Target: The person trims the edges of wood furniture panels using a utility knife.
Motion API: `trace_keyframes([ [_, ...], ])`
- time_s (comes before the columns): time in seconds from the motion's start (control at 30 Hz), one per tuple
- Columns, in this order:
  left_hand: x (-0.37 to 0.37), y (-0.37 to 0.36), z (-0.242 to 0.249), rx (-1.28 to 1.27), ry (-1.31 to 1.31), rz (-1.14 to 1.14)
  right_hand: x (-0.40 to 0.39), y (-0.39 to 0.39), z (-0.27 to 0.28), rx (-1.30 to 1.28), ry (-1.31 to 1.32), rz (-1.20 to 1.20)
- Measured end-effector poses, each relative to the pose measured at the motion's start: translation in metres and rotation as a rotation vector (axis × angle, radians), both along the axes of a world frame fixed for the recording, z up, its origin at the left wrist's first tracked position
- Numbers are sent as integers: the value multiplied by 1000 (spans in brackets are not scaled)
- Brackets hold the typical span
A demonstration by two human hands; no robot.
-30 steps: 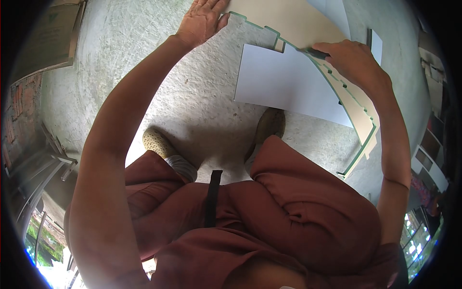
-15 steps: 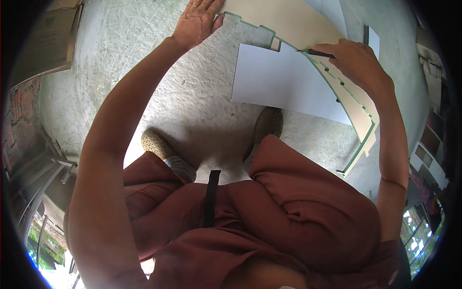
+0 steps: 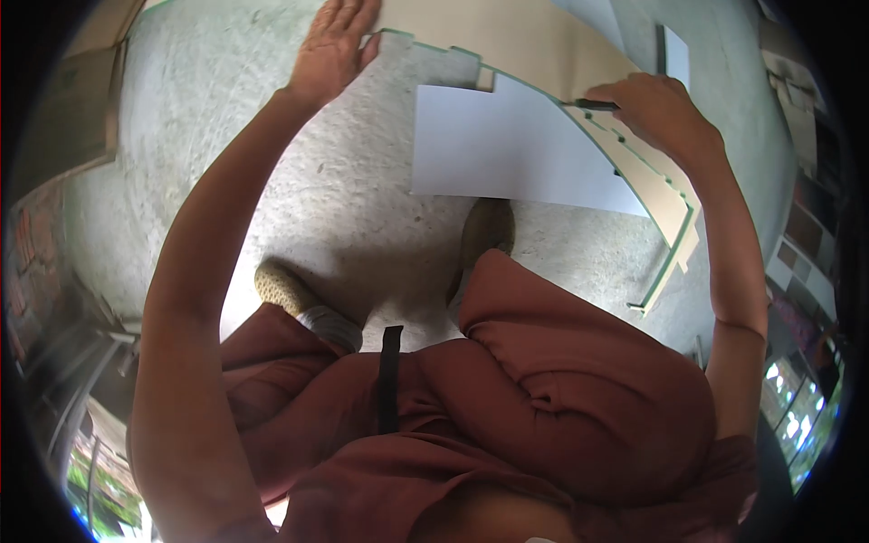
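Observation:
My left hand (image 3: 331, 56) lies flat with fingers stretched out at the near edge of a large tan board (image 3: 507, 36). The board has green-edged notches and a curved, green-rimmed strip running down to the right. My right hand (image 3: 668, 113) grips a slim dark pen-like tool (image 3: 593, 106). Its tip points left at the green rim of the board; whether it touches cannot be made out. A white sheet (image 3: 507, 145) lies on the floor, partly under the curved edge.
I squat on a rough concrete floor (image 3: 362, 172), my shoes (image 3: 487, 231) just short of the white sheet. A narrow white piece with a dark edge (image 3: 674, 56) lies beyond my right hand. Brown panels (image 3: 68, 118) lean at the left, and stacked pieces stand along the right.
The view has shifted, so the board, sheet and both hands appear further left. My right hand still holds the tool at the green rim, and my left hand stays flat.

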State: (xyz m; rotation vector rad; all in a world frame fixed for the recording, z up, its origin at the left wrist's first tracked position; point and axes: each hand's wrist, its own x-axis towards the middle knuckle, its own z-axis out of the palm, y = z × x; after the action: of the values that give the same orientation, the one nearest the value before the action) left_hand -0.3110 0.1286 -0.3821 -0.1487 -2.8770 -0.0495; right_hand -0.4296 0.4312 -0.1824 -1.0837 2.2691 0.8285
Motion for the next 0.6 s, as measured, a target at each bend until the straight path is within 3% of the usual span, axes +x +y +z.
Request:
trace_keyframes([
  [0.03, 1, -1, 1, -10, 1, -16, -4, 4, -2, -42, -39, -12],
  [0.07, -3, 0, -1, 218, 199, -62, -9, 10, -2, -81, -71, -26],
  [0.17, -3, -3, -16, 336, 202, -76, -24, 21, -16, -75, -113, 85],
  [0.23, -6, -5, -18, 356, 193, -113, -19, 12, -10, 13, 3, 130],
  [0.27, -5, -5, -18, 302, 160, -93, -15, 2, 2, 0, -40, -13],
  [0.3, -4, -4, -14, 288, 156, -95, -25, 13, -17, -178, -67, 96],
  [0.4, -5, -5, -6, 230, 114, -99, -36, 9, -12, -80, -34, 62],
  [0.47, -5, -5, -8, 222, 119, -112, -48, 7, -6, -53, -309, -29],
  [0.6, -6, -2, -4, 250, 143, -122, -33, 4, -13, -43, -129, -60],
])
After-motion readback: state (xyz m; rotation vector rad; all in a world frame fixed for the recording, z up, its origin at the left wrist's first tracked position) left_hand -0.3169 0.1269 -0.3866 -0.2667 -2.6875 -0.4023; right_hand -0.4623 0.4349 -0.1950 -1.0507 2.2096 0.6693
